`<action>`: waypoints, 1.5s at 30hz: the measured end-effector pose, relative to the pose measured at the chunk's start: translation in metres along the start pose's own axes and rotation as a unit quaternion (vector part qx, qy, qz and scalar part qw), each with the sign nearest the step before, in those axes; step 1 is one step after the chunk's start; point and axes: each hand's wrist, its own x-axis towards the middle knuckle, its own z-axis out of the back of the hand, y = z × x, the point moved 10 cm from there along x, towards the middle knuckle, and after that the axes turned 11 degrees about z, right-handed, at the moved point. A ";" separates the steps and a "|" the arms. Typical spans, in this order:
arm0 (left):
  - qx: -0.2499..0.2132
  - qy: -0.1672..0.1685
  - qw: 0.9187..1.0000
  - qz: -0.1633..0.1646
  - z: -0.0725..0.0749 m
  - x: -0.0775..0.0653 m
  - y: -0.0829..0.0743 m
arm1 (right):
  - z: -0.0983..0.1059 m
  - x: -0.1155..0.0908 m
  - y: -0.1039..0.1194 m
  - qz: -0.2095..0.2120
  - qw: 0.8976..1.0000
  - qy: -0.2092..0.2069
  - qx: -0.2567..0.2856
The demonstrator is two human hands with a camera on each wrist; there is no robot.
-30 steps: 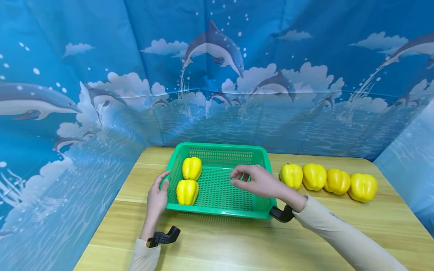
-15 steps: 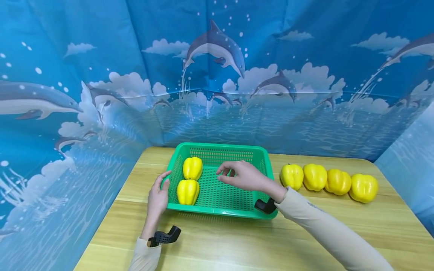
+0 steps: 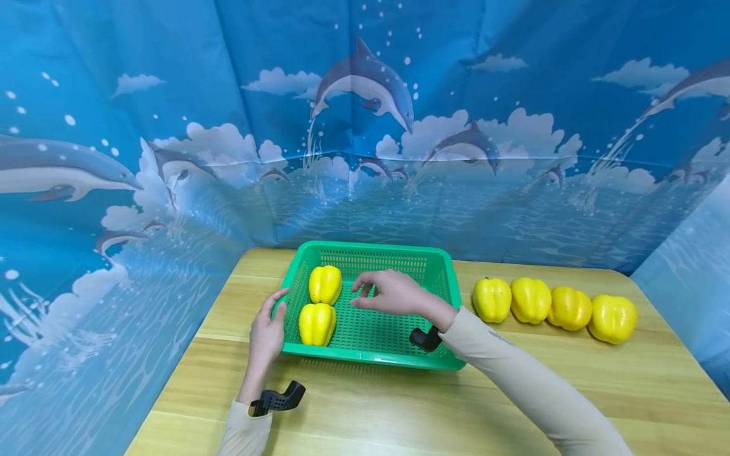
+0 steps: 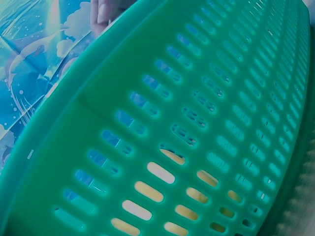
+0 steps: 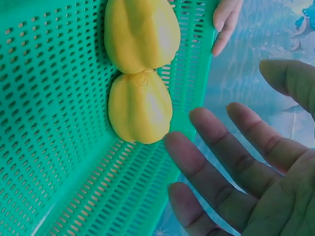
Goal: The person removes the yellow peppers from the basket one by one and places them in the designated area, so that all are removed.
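A green slotted basket (image 3: pixel 376 247) stands on the wooden table. Two yellow bell peppers (image 3: pixel 325 284) (image 3: pixel 317 323) lie one behind the other along its left side. My left hand (image 3: pixel 266 332) holds the basket's left rim, thumb hooked over the edge. In the left wrist view the basket wall (image 4: pixel 197 98) fills the frame. My right hand (image 3: pixel 376 292) hovers over the basket's middle, fingers relaxed and empty, just right of the far pepper. In the right wrist view its fingers (image 5: pixel 236 167) spread near both peppers (image 5: pixel 140 107), apart from them.
Several more yellow peppers (image 3: pixel 530 299) lie in a row on the table right of the basket. A blue dolphin-print cloth (image 3: pixel 365 158) walls in the back and both sides. Bare table (image 3: pixel 399 411) lies in front of the basket.
My right hand has moved left across the basket, from near its right rim toward the two peppers, still empty. The left hand and the basket have stayed put.
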 end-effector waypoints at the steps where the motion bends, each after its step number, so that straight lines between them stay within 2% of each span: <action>1: 0.000 0.001 1.000 0.000 0.000 0.000 0.000 | -0.002 0.002 -0.002 -0.004 1.000 0.007 -0.002; 8: 0.003 -0.003 1.000 -0.003 0.000 0.000 -0.001 | -0.020 0.013 -0.011 -0.034 0.998 0.051 0.000; 23: 0.004 -0.010 1.000 0.001 0.003 0.001 0.000 | -0.055 0.031 -0.017 -0.052 0.992 0.114 0.001; 33: -0.003 -0.005 1.000 0.006 0.000 0.001 0.001 | -0.070 0.037 -0.024 -0.077 0.984 0.151 0.050; 45: 0.003 -0.012 1.000 0.002 -0.001 0.002 0.001 | -0.087 0.041 -0.033 -0.113 0.979 0.149 0.082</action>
